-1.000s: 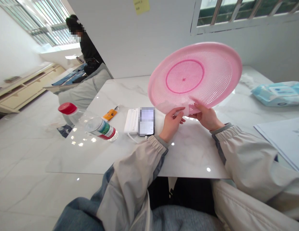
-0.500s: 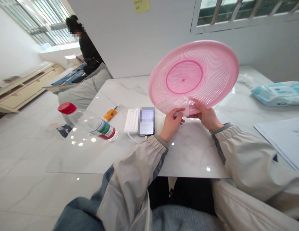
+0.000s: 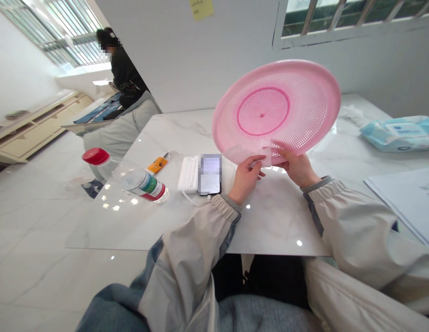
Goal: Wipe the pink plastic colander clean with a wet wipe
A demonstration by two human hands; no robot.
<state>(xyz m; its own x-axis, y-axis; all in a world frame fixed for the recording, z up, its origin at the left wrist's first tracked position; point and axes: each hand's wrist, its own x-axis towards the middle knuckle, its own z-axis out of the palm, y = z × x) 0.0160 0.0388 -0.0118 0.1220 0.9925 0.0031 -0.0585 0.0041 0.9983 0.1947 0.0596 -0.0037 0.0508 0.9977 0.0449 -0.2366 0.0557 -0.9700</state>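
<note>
A round pink plastic mesh basket (image 3: 304,115) is tilted up above the table, its inside facing me. My right hand (image 3: 300,169) grips its lower right rim, thumb on the inner side and fingers behind. At the lower rim, my left hand (image 3: 247,179) pinches a thin white wipe (image 3: 239,154) that lies against the basket. The wipe spreads to both sides of the left fingers and covers part of the rim. Part of the basket's bottom edge is hidden by the wipe and the hands.
Left of my hands lie a phone (image 3: 210,175), a white power bank (image 3: 188,174) and an orange tag (image 3: 156,165). A red-capped bottle (image 3: 145,184) stands farther left. To the right are a blue wipes pack (image 3: 399,133) and papers (image 3: 408,198). A person (image 3: 126,74) sits beyond.
The basket has shifted very slightly left and down. Both hands keep almost the same place and hold, with the wipe still at the rim.
</note>
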